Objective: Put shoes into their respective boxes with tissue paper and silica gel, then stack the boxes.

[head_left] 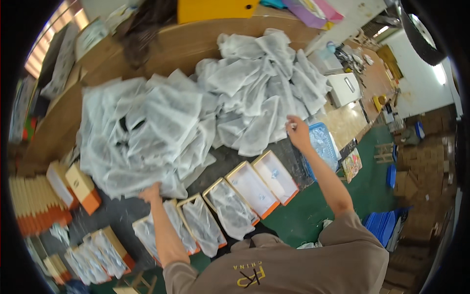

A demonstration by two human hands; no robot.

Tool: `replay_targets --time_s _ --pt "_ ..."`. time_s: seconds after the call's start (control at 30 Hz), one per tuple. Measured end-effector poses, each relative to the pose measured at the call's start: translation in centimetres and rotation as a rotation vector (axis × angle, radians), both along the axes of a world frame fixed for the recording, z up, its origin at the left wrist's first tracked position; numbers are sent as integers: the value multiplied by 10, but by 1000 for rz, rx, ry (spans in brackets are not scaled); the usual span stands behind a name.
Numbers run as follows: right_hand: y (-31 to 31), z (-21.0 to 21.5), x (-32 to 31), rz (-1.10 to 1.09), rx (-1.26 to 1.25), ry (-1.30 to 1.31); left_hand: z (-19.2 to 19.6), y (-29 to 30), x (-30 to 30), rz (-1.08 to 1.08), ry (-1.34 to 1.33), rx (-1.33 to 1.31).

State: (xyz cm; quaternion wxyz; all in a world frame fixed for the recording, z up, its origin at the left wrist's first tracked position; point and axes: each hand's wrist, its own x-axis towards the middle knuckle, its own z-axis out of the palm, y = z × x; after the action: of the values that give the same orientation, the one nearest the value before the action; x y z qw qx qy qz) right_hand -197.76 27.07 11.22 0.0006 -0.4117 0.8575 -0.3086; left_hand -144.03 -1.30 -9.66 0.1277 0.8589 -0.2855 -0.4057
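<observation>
Currently, entries at your black worktop point(115, 215): item, your left hand point(151, 191), at the near edge of the left heap of white-wrapped bundles point(171, 117), fingertips against the wrapping; whether they pinch it, you cannot tell from this view. Item, your right hand point(297, 131), fingers partly curled, beside the right heap of white-wrapped bundles point(254, 83) and near a blue basket point(332, 142) of clear plastic; whether it grips anything, you cannot tell. Both heaps lie ahead of you, sides meeting. Item, two white-lined open boxes point(251, 186), orange-ended, side by side between you and the right heap. Item, boxes filled with wrapped bundles point(230, 208), continuing that row leftward. Item, stacked boxes point(39, 193), far left, orange at their near ends
</observation>
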Motion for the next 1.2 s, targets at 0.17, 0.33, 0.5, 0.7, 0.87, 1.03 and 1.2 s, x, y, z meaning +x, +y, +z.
replay_targets --time_s 0.17,0.33,0.5,0.7,0.87,1.03,1.2 --pt "-72 -25 -222 -275 143 383 -20 -8 96 131 401 -221" --pt "-95 -56 -335 -331 527 66 82 13 71 80 522 -67" --pt "-130 -59 -324 -199 673 -57 144 75 90 324 669 -240" --pt "-70 -84 -263 -191 405 446 166 122 101 218 394 -616" --pt "-76 -68 -185 -131 600 294 236 169 27 134 325 -710" --pt "-51 -98 -155 -48 371 -695 234 191 -25 -2 159 -669" --pt "-24 -164 -243 -53 87 -322 272 202 -71 -112 233 -725"
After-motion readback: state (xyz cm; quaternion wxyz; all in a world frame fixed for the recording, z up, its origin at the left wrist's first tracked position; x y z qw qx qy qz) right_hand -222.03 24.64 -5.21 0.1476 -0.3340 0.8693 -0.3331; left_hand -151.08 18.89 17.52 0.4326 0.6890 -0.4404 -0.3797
